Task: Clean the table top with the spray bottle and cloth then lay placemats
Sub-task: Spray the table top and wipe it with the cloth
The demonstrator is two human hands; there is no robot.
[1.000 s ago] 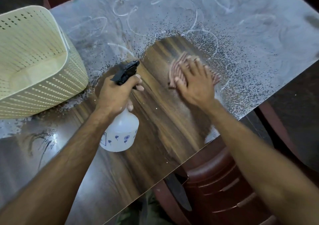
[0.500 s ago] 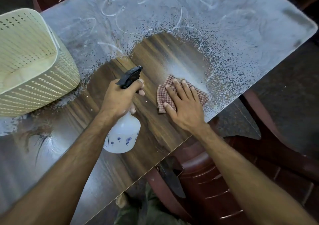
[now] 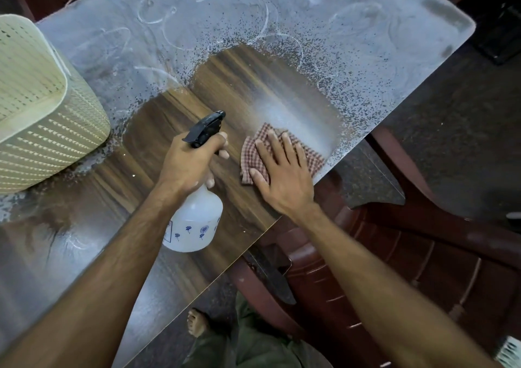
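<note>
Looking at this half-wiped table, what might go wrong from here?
The red checked cloth under the flat right hand sits close to the table's near edge, so a pull toward the person might carry it off. The left hand grips the white plastic spray bottle over cleaned wood; a stray squeeze could re-wet it. Dust near the cream woven basket may get missed.

Open table top (image 3: 352, 43) lies ahead; the basket (image 3: 42, 119) blocks the left side.
</note>
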